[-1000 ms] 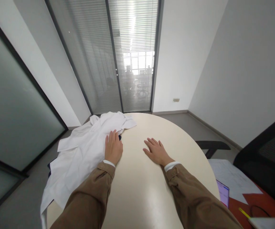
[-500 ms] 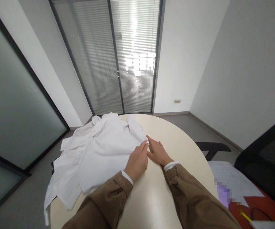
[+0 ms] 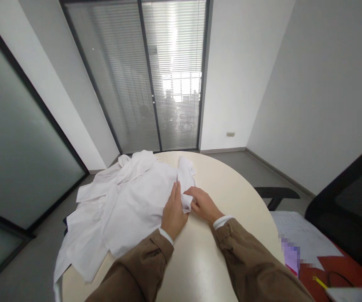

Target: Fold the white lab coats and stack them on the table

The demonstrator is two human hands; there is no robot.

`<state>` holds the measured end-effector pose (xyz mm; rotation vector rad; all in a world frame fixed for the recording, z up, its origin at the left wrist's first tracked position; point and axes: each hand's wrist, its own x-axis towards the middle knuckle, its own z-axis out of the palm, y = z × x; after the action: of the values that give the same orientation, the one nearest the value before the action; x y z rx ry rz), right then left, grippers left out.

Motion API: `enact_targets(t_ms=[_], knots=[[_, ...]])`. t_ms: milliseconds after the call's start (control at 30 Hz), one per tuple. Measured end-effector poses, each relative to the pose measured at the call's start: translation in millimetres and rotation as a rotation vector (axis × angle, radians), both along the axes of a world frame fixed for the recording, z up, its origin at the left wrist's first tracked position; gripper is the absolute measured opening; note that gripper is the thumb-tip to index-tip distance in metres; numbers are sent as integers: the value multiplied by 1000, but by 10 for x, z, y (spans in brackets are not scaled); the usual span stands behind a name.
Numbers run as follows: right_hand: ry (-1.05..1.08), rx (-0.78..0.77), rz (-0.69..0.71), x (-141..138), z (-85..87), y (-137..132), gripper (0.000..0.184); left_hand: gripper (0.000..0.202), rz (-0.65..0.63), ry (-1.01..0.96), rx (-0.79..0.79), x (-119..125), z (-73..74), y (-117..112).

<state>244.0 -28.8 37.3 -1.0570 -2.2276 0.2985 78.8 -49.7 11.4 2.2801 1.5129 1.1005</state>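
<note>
A white shirt (image 3: 137, 197) lies spread and wrinkled over the left half of a round cream table (image 3: 218, 260), part of it hanging past the near left edge. At its right side a narrow part that looks like a sleeve (image 3: 185, 170) runs away from me. My left hand (image 3: 174, 212) rests on the shirt beside this part, fingers straight and together, pointing away. My right hand (image 3: 203, 204) is closed on the near end of the sleeve, pinching the cloth between thumb and fingers. The right fingertips are partly hidden by the fabric.
To the right stands a black chair with an armrest (image 3: 275, 193) close to the table edge. Papers (image 3: 306, 235), a red item (image 3: 338, 260) and a yellow pen-like thing (image 3: 320, 282) lie beside it. Glass doors with blinds (image 3: 181, 84) stand behind the table.
The sleeve part has been drawn right and folded up at its near end. My right hand has closed on it. My left hand has slid slightly left and nearer to me.
</note>
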Motion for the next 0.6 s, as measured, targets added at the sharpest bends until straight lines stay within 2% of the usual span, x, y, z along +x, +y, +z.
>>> enact_targets(t_ms=[67,133,200,233,300,400,500,533,600], knots=[[4,-3,39,-42,19,-48,46,87,18,-102,-129,-78,-19,82],[-13,11,26,-62,14,-63,54,62,24,-201,-207,-144,-21,162],[-62,22,-64,-52,-22,-45,66,36,35,-321,-224,-185,-7,231],[-96,15,-132,-37,-52,-27,71,31,55,-388,-233,-196,5,259],[-146,-31,-303,10,-129,22,74,34,110,-512,-269,-211,32,297],[-135,-116,-490,90,-236,105,53,36,125,-591,-339,-233,74,302],[-28,-176,-531,143,-263,159,43,40,101,-452,-354,-241,132,228],[19,-189,-539,149,-251,164,43,50,104,-363,-301,-233,158,185],[108,-172,-549,142,-210,154,42,72,85,-143,-99,-198,214,88]])
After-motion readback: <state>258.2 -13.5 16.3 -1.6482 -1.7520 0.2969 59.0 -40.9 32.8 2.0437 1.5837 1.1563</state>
